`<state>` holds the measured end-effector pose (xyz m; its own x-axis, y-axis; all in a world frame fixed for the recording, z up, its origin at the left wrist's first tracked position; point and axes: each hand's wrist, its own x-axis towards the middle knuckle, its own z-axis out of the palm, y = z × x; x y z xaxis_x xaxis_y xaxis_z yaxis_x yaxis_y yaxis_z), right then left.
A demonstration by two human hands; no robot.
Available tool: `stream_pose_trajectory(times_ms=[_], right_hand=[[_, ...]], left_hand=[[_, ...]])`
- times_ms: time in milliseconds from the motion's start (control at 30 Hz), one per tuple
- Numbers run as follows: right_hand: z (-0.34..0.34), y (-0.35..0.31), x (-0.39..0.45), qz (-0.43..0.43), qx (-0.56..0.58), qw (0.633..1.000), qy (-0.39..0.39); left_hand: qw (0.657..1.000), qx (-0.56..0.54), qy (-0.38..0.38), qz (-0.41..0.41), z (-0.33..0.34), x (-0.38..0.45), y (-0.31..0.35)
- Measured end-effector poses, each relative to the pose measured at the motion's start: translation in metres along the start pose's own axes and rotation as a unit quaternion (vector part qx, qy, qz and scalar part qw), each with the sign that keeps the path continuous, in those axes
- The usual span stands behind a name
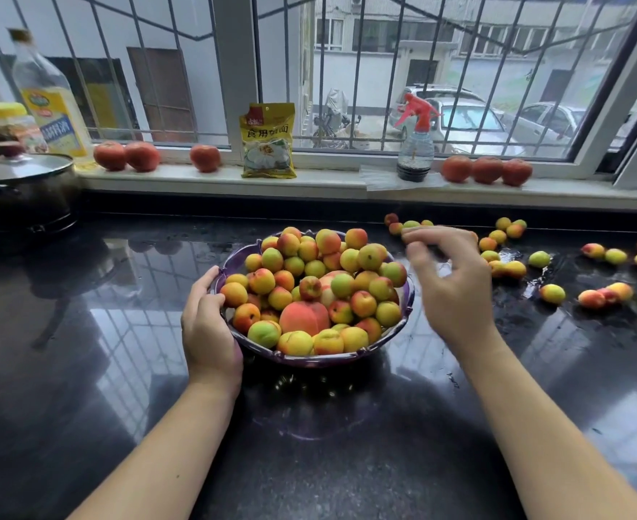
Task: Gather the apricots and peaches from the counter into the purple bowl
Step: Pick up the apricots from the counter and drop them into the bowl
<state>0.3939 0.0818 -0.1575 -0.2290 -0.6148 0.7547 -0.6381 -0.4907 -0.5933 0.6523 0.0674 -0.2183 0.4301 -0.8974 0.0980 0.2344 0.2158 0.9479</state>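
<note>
Head camera looks down on a black, glossy worktop (84, 332) with the purple bowl (408, 305) in the middle, heaped with apricots (309, 272) and at least one larger peach (303, 317) near its front. Left hand (208, 324) cups the bowl's left rim, fingers curled against the edge and touching the fruit there. Right hand (452, 272) hovers just right of the bowl above the worktop, blurred, fingers loosely bent and spread; it appears to hold nothing. More loose apricots (551, 293) lie scattered across the wet right side of the worktop, from just beyond the right hand out to the right edge. On the far windowsill stand a yellow food packet (268, 140), a spray bottle (416, 144) with a red trigger, an oil bottle (52, 99) and several red peaches (204, 157). A lidded dark pot (24, 185) sits at the far left.
</note>
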Motion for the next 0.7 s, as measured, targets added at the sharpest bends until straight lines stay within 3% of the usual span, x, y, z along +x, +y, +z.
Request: stream_pose_trajectory(times_ms=[67,133,333,467,600,700], right_hand=[[-0.012,0.02,0.009,0.097,-0.019,0.992,0.081],[-0.022,0.054,0.013,0.17,-0.125,0.974,0.082],[-0.025,0.113,0.009,0.303,-0.297,0.9,-0.1],[-0.016,0.115,0.01,0.31,-0.349,0.871,-0.15],[-0.019,0.112,0.007,0.254,-0.35,0.902,-0.016],[-0.02,0.117,0.006,0.269,-0.38,0.884,-0.051]], left_hand=[[1.0,-0.006,0.004,-0.005,0.0,0.001,-0.001],[1.0,-0.009,0.006,-0.008,-0.001,0.002,-0.001],[1.0,-0.008,-0.001,-0.01,0.0,0.001,0.0],[1.0,-0.008,-0.003,-0.009,0.0,0.0,0.002],[1.0,-0.008,-0.01,-0.008,-0.001,-0.001,0.002],[1.0,-0.007,-0.01,-0.014,-0.001,-0.001,0.001]])
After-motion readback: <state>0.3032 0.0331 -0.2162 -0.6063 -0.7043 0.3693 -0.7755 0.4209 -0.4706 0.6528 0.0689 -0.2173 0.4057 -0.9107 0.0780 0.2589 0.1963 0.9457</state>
